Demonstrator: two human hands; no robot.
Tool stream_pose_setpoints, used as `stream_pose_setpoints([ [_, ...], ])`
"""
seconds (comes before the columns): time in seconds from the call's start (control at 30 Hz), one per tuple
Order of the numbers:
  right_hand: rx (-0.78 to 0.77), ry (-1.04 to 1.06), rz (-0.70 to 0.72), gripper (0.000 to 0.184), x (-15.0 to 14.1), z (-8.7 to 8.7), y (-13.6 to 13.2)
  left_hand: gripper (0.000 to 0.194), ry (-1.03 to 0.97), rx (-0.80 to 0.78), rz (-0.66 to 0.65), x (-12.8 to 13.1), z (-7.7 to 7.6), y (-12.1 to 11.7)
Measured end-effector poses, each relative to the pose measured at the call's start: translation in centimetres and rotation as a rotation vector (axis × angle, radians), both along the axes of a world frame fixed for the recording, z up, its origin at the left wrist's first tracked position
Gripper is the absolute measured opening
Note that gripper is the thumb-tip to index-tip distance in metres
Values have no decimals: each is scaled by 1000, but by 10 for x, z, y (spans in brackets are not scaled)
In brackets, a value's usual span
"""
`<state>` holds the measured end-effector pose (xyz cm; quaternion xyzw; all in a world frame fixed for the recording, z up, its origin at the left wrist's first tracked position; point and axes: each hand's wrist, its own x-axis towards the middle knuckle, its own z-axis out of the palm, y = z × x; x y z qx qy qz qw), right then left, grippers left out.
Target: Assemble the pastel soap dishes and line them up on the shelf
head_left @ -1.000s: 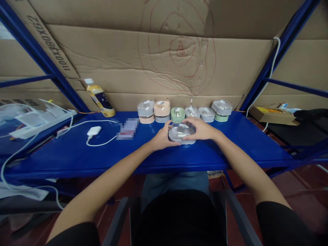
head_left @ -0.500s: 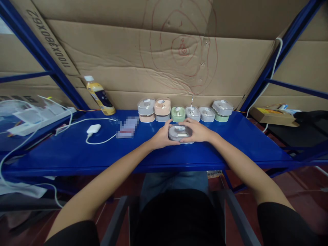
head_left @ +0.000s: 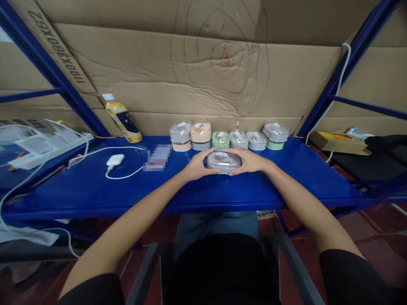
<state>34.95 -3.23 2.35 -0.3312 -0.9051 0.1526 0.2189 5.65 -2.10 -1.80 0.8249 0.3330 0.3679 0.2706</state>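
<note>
Between my two hands is a grey oval box with a clear lid [head_left: 224, 159], with a round sticker and a pale tab on top. My left hand [head_left: 197, 165] curves round its left side, thumb along the front. From the right, my right hand [head_left: 251, 162] wraps it the same way. The box is low over the blue table; whether it touches the top I cannot tell. Just behind it stand a small green lidded box [head_left: 220, 139], a grey lidded box [head_left: 239, 140] and another grey box [head_left: 257, 141].
Left of these are stacked lidded boxes, a grey one [head_left: 180, 132] and a peach one [head_left: 201, 132] uppermost; another stack [head_left: 276, 132] stands right. A yellow bottle [head_left: 122, 118] leans on the cardboard wall. A white earphone case [head_left: 115, 160] with a cable lies near a blurred flat object [head_left: 157, 158].
The held grey box has been turned to sit more squarely and shifted slightly away from me. My right thumb has moved from its tab down to its front.
</note>
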Motion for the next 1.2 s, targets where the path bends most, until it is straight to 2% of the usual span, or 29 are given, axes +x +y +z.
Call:
stream_pose_setpoints([
  [0.13, 90, 87, -84, 93, 3, 13, -1, 103, -202, 3, 25, 2, 1, 4],
  [0.2, 156, 121, -200, 91, 11, 20, 0, 100, -262, 69, 96, 2, 2, 6],
  [0.3, 272, 168, -533, 91, 30, 27, 6, 81, -278, 155, 216, 0, 3, 8],
  [0.43, 388, 166, -986, 91, 48, 31, 22, 56, -229, 180, 274, 1, 3, 6],
  [0.57, 356, 74, -1211, 86, 46, 28, 39, 47, -193, 191, 290, 3, 6, 1],
  [0.7, 294, -11, -1292, 84, 39, 16, 52, 43, -183, 207, 294, 4, 7, -1],
  [0.87, 312, 0, -1279, 92, 40, 4, 58, 40, -197, 229, 293, 6, 5, 1],
  [1.07, 249, -2, -1308, 107, 42, 7, 57, 41, -131, 274, 311, 10, 5, 0],
  [1.2, 256, 45, -1289, 105, 41, 11, 49, 43, -69, 389, 336, 9, 14, -3],
])
